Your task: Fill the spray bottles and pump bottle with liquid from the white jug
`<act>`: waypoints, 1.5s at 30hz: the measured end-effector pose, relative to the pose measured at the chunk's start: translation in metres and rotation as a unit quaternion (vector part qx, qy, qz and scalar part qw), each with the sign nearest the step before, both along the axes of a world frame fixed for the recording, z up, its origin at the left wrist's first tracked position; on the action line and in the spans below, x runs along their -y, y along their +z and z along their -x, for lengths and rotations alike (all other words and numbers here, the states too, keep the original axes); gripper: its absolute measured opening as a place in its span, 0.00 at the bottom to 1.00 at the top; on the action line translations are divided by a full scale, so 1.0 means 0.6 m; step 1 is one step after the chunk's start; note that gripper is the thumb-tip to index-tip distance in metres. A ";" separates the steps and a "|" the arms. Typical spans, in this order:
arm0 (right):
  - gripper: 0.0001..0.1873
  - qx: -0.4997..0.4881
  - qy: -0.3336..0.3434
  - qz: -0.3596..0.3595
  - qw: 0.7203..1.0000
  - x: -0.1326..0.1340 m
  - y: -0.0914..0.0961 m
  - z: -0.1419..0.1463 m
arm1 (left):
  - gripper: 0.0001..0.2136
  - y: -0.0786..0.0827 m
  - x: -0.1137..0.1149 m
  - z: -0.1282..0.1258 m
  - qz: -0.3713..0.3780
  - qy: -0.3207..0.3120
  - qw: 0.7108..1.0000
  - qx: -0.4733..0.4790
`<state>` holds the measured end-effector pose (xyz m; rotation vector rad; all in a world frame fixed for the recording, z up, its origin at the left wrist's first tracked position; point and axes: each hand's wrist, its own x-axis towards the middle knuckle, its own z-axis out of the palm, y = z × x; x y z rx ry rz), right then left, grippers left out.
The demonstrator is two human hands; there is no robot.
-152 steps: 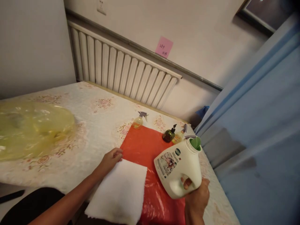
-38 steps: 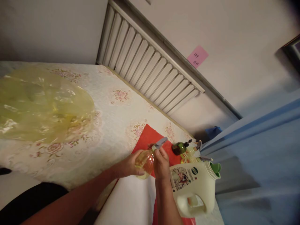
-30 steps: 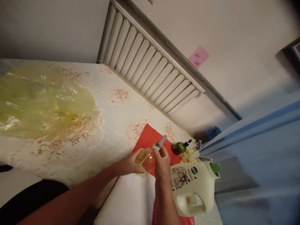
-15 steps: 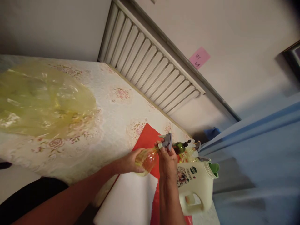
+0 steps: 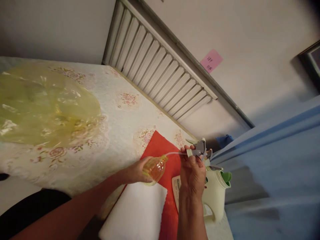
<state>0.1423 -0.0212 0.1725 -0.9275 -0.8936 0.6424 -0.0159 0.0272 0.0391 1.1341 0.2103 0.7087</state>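
My left hand (image 5: 137, 172) is wrapped round a clear yellowish spray bottle (image 5: 155, 168), tilted with its mouth up and to the right. In my right hand (image 5: 192, 168) is a grey trigger spray head (image 5: 199, 149) with a white collar. A thin clear dip tube (image 5: 173, 153) runs from the spray head back to the bottle's mouth, its end at or just inside the neck. Beneath the bottle lie a red sheet (image 5: 171, 168) and a white cloth or paper towel (image 5: 136, 213).
A cream jug (image 5: 217, 195) with a green cap stands right of my right forearm, with other bottles partly hidden behind my hand. A yellow plastic bag (image 5: 47, 106) lies on the flowered tablecloth (image 5: 120, 126). A radiator (image 5: 160, 63) and blue curtain (image 5: 275, 166) border the table.
My right hand has moved right, drawing the spray head off the bottle, so the dip tube now shows between them. My left hand has stayed nearly in place with the bottle.
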 end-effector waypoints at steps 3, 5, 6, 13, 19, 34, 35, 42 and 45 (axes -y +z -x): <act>0.13 0.006 -0.026 -0.018 0.999 0.005 0.004 0.001 | 0.35 -0.002 0.000 -0.002 0.006 -0.003 1.000 0.007; 0.13 0.001 -0.042 -0.033 0.999 0.007 0.006 0.000 | 0.36 -0.002 0.000 -0.003 0.007 -0.002 1.000 0.012; 0.13 -0.001 -0.044 -0.039 0.998 0.008 0.006 -0.001 | 0.35 -0.003 0.000 -0.004 0.006 -0.001 1.000 0.012; 0.11 0.039 -0.068 -0.058 0.995 0.015 0.023 -0.019 | 0.38 -0.020 -0.010 -0.003 -0.049 0.033 0.998 -0.020; 0.08 0.086 -0.127 -0.070 0.986 0.044 0.057 -0.020 | 0.36 -0.018 -0.019 0.001 -0.045 0.074 0.996 -0.031; 0.12 0.467 0.016 0.316 0.826 0.180 -0.126 -0.010 | 0.36 -0.038 -0.043 -0.003 -0.007 0.189 0.982 -0.003; 0.14 0.486 0.022 0.318 0.814 0.189 -0.139 -0.006 | 0.37 -0.045 -0.046 -0.007 -0.017 0.216 0.976 -0.018; 0.19 0.598 0.054 0.311 0.737 0.219 -0.203 0.005 | 0.40 -0.070 -0.056 -0.017 -0.117 0.300 0.942 -0.098; 0.21 0.609 0.058 0.308 0.729 0.218 -0.213 0.005 | 0.38 -0.061 -0.054 -0.014 -0.153 0.303 0.934 -0.111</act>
